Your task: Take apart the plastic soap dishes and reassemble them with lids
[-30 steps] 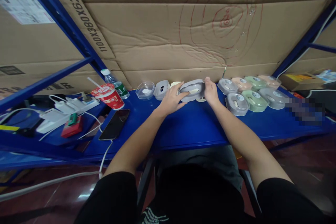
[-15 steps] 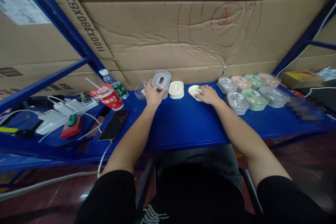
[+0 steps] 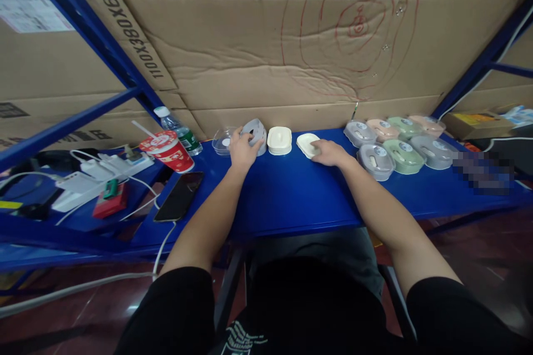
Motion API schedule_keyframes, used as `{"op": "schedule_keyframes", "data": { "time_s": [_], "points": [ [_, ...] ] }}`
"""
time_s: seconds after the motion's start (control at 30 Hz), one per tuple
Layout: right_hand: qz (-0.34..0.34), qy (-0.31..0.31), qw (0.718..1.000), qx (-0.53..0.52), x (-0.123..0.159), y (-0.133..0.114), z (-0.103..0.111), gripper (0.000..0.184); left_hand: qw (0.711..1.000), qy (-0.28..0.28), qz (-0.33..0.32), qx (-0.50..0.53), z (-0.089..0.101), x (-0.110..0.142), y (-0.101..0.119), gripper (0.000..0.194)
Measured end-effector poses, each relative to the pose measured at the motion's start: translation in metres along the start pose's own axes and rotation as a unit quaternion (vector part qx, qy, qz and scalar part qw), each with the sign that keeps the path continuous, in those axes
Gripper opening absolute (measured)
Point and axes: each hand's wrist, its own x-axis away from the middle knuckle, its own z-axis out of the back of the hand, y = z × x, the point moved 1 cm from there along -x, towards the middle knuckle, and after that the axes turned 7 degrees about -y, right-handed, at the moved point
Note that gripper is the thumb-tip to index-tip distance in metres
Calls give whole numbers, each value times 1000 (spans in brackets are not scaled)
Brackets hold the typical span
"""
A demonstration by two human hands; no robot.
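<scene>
On the glossy blue desk (image 3: 291, 194), the left hand (image 3: 242, 148) grasps a gray slotted tray (image 3: 260, 132), while the right hand (image 3: 328, 153) has its fingertips on cream inserts (image 3: 305, 142), though whether it grips them cannot be told. Another cream stack (image 3: 280, 140) sits between the hands, lidded boxes (image 3: 402, 156) stand right of the right hand, and a smartphone (image 3: 180, 197) lies left of the left. Beyond both hands rises a creased cardboard panel (image 3: 233, 39) marked with red rings, flanked by blue metal posts (image 3: 97, 36).
</scene>
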Motion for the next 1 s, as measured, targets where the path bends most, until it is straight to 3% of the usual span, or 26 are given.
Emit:
{"op": "schedule_keyframes", "data": {
  "time_s": [0.27, 0.5, 0.8, 1.0],
  "points": [
    [-30, 69, 996, -40, 4, -10, 1, 21, 998, -16, -54, -11, -7, -3, -6, 27],
    [11, 193, 975, -105, 1, -19, -9, 19, 995, -38, -77, -57, 1, 1, 3, 27],
    [53, 190, 974, -114, -2, -25, -18, 14, 987, -61, -82, -127, 17, 7, 21, 20],
    [66, 255, 952, -159, -5, -25, -18, 16, 988, -58, -97, -106, 13, 4, 15, 20]
  ]
}}
